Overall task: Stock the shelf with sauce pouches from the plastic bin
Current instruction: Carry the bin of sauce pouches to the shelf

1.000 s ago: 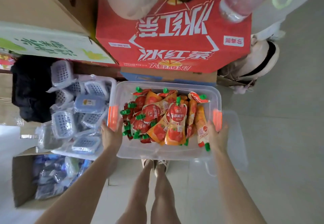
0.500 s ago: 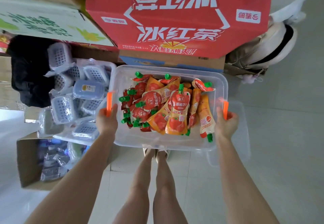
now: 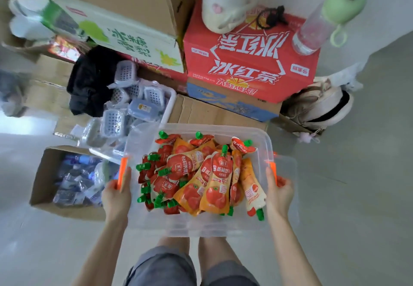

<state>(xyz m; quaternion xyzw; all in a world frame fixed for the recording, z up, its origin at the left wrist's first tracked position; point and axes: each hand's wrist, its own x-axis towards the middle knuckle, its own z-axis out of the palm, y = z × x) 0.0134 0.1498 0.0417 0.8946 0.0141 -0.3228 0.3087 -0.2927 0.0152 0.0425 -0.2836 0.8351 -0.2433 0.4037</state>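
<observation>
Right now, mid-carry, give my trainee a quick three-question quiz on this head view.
1. True or false: both hands grip the clear plastic bin by its orange handles.
2. What colour are the caps on the sauce pouches?
A. green
B. blue
C. white
3. Fill in: the bottle with the pale green lid lies on top of the ____ carton.

Key:
1. True: the left hand holds the left handle and the right hand the right handle.
2. A
3. red
</observation>
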